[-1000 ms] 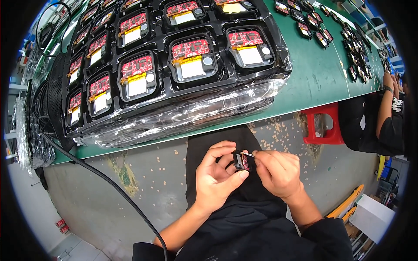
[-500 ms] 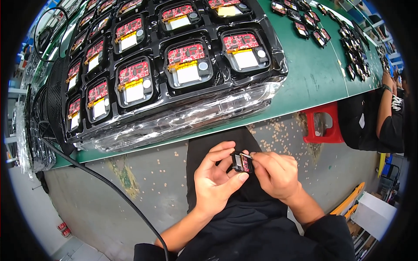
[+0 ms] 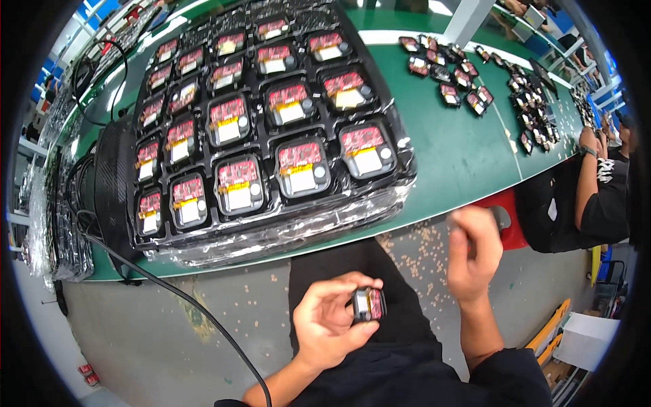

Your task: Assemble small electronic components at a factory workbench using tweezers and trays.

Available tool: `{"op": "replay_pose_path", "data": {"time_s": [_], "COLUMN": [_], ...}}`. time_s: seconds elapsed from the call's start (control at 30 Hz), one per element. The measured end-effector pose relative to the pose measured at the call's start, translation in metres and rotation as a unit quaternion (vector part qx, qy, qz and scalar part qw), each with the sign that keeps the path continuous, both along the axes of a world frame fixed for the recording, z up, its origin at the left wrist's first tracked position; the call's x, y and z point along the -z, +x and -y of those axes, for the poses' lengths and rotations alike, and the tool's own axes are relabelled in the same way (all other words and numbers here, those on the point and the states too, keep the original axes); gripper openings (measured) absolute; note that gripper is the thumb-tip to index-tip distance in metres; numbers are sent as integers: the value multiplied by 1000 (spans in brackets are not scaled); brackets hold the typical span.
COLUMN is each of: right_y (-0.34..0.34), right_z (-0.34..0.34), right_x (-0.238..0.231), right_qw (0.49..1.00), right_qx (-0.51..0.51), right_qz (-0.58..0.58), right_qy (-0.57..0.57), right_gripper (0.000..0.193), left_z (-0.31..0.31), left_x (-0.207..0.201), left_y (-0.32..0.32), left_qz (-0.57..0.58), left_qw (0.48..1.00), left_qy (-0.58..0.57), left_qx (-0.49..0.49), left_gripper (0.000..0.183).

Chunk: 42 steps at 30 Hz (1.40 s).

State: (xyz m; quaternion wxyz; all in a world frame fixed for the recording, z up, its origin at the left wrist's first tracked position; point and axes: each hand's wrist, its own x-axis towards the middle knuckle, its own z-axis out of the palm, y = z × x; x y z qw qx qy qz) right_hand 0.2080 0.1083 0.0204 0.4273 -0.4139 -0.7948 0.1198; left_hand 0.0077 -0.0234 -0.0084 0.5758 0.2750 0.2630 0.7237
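My left hand [image 3: 329, 319] pinches a small black device housing [image 3: 369, 304] by its edges, above my lap. Inside the housing show a red circuit board, a yellow strip and a white block. My right hand [image 3: 475, 254] is raised apart from it, off the table's front edge, fingers curled in and a little blurred. Whether anything is between those fingers I cannot make out. Ahead on the left, a black plastic tray [image 3: 271, 211] carries rows of similar housings with red boards, on top of a stack of trays.
The green table [image 3: 447, 152] extends right, with a loose group of housings [image 3: 449, 93] and a larger pile [image 3: 536, 115]. A black cable [image 3: 196, 305] runs past my left arm. A co-worker's arm [image 3: 588, 183] is at the right, beside a red stool [image 3: 505, 210].
My right hand has left the housing and moved up and to the right. My left hand still holds the housing, now lower in view. The whole view has shifted, showing more of the tray.
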Motion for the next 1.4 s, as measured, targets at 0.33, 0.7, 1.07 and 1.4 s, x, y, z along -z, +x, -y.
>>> {"op": "replay_pose_path", "data": {"time_s": [0.33, 0.7, 1.07, 1.4], "right_y": [-24, -18, -17, -13], "right_z": [-121, -107, -109, -109], "right_x": [-7, -4, -6, -2], "right_qw": [943, 961, 969, 968], "right_qx": [227, 214, 196, 204], "right_qz": [240, 163, 138, 126], "right_qy": [-43, -60, -66, -71], "right_gripper": [47, 27, 28, 26], "left_z": [-32, -191, -251, -250], "left_x": [-95, -184, -158, -145], "left_y": [-61, -160, -234, -236], "left_qz": [-398, -738, -842, -838], "left_qw": [909, 626, 502, 499], "left_qy": [108, 125, -60, -44], "left_qx": [-56, -217, -188, -214], "left_gripper": [56, 18, 27, 24]}}
